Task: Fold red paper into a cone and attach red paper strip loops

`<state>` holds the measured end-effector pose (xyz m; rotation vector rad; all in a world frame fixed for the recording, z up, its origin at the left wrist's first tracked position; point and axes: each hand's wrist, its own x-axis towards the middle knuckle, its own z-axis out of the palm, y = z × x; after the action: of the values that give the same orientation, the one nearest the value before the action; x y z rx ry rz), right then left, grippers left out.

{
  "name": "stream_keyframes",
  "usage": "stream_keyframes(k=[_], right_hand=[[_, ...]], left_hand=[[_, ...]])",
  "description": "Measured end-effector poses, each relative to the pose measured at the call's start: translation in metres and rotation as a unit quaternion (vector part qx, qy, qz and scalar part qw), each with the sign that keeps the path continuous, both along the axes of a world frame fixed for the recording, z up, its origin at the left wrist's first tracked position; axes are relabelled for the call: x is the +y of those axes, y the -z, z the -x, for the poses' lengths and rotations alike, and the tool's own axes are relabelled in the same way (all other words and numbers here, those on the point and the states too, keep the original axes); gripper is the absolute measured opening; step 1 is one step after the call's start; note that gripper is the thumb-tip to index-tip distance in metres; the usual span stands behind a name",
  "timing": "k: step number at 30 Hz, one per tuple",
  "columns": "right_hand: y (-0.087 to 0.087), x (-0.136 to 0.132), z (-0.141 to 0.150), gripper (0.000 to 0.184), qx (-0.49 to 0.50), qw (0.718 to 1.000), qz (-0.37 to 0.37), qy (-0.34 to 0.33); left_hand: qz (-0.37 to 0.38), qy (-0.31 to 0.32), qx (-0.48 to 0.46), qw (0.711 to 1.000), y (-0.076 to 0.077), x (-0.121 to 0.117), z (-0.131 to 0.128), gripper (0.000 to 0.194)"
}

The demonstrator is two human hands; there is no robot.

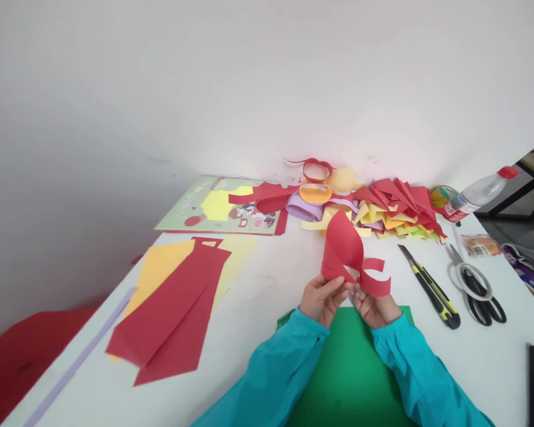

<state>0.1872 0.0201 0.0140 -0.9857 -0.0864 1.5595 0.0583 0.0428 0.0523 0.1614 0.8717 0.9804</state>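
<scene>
White table (267, 284) under both hands: left hand (321, 298) and right hand (374, 305) each grip red paper cutout (347, 252); no writing legible.

I can't make out any readable text from here. The plastic bottle (476, 194) at the far right of the table carries a red label with white marks, too small and blurred for me to read. The green illustrated booklet (218, 206) by the wall shows cartoon pictures and some print, but none of it resolves into letters
</scene>
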Motion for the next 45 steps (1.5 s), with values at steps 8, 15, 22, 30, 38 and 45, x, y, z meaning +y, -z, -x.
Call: stream_keyframes(k=[8, 15, 22, 30, 38, 45], right_hand=[[-0.004, -0.003, 0.006, 0.026, 0.000, 1.000, 0.002, 0.011], [0.004, -0.004, 0.002, 0.031, -0.006, 1.000, -0.024, -0.009], [0.001, -0.004, 0.006, 0.026, -0.018, 0.999, -0.034, 0.003], [-0.003, -0.005, 0.010, 0.028, -0.021, 0.999, -0.041, 0.027], [0.002, -0.004, 0.011, 0.025, -0.020, 0.996, -0.066, 0.051], [0.002, -0.005, 0.013, 0.022, -0.009, 0.994, -0.105, 0.043]], left_hand=[[-0.016, -0.069, 0.014, 0.997, 0.001, -0.002, -0.018, 0.014], [-0.038, -0.088, 0.020, 0.995, 0.004, -0.008, -0.023, 0.024], [-0.059, -0.122, 0.041, 0.990, 0.001, -0.011, -0.024, 0.026], [-0.080, -0.142, 0.083, 0.983, -0.003, -0.014, -0.025, 0.025], [-0.104, -0.171, 0.097, 0.975, -0.008, -0.020, -0.028, 0.021], [-0.122, -0.155, 0.095, 0.976, -0.014, -0.022, -0.026, 0.020]])
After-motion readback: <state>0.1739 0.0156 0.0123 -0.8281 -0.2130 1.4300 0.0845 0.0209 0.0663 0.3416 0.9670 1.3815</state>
